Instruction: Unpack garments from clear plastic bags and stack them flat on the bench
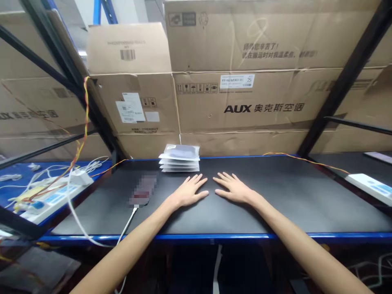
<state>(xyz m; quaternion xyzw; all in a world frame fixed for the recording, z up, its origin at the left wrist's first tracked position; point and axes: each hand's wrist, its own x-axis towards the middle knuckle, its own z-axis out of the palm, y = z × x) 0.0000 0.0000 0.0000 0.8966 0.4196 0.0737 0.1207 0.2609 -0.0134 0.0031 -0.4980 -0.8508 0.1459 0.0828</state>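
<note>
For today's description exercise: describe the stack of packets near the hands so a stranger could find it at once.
Start at the black bench top before the cardboard boxes. At its back edge, just beyond the left hand, sits the stack of packets. It alone is flat, grey-white and layered.

Both hands lie flat, palms down, on the black surface (275, 196): left hand (188, 192) and right hand (234, 188) side by side. A stack of grey pouches (180, 158) sits just beyond the left fingers (196, 179).
</note>
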